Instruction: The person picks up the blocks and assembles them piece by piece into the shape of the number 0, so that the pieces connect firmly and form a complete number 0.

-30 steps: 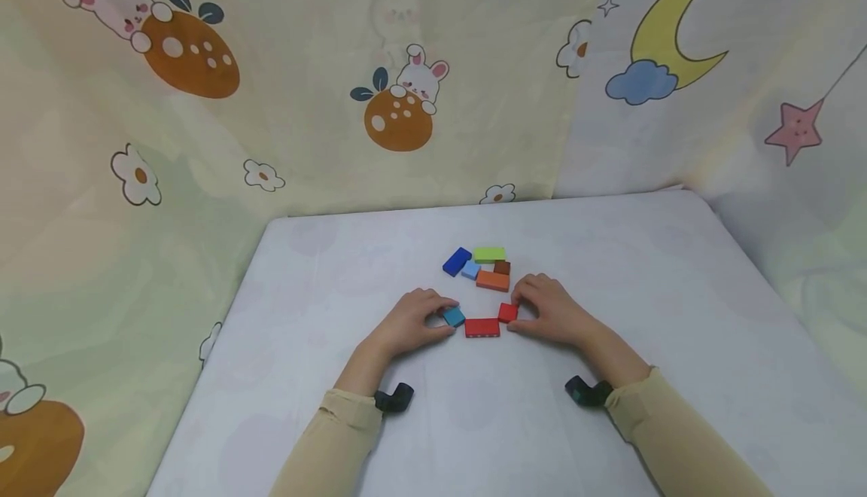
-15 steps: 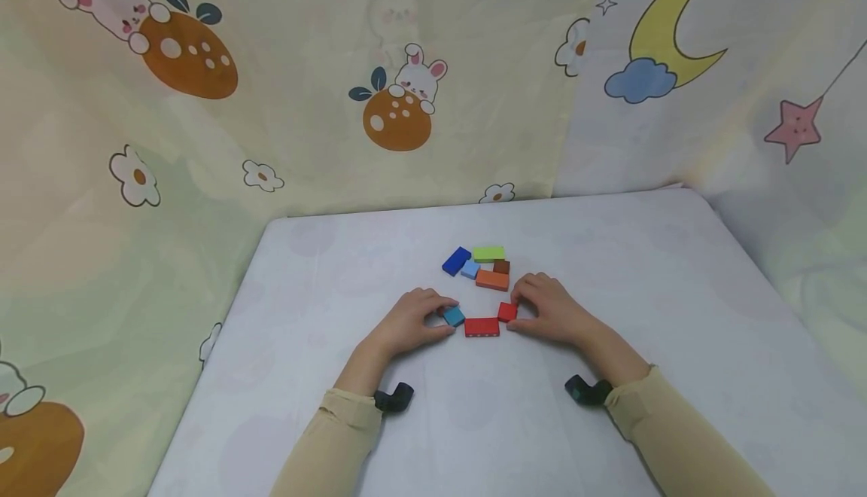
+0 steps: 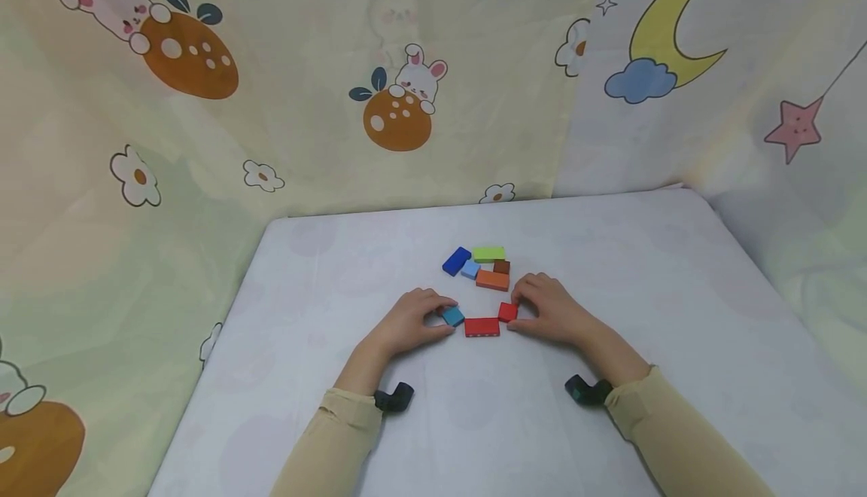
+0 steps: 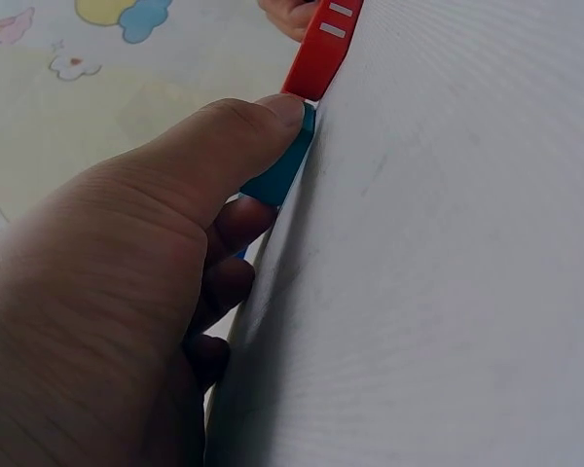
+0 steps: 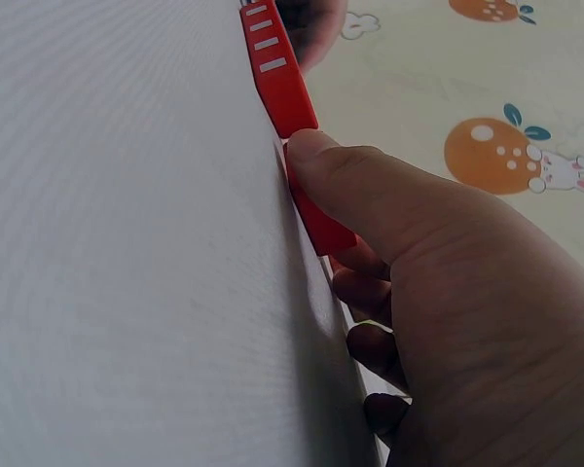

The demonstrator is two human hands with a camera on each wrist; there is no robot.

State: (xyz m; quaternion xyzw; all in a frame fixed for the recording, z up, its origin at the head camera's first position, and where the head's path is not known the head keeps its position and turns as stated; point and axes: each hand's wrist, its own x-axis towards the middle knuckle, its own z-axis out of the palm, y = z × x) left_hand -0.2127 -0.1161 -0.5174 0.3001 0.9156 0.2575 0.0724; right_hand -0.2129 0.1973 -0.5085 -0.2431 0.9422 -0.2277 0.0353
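Your left hand point(image 3: 406, 322) pinches the teal block point(image 3: 454, 317), your right hand point(image 3: 552, 312) pinches the small red block point(image 3: 507, 312); both lie on the bench point(image 3: 677, 316), flanking the long red block point(image 3: 482, 327). Keep them flat, slide inward evenly.

Evenly and softly lit in the head view, bright without harsh glare; only faint, short shadows under the left hand point(image 3: 409, 321) and right hand point(image 3: 552, 310), just beneath the curled fingers. Sharp around the fingertips, with slight wide-angle bowing toward the far edges of the frame. Much dimmer in both wrist views: heavy darkening below and behind the fingers point(image 4: 236, 219), skin near the lens soft and out of focus. Fine rippled banding across the white table point(image 5: 117, 253) beside the thumb. Brighter again past the fingertips, where the backdrop shows.
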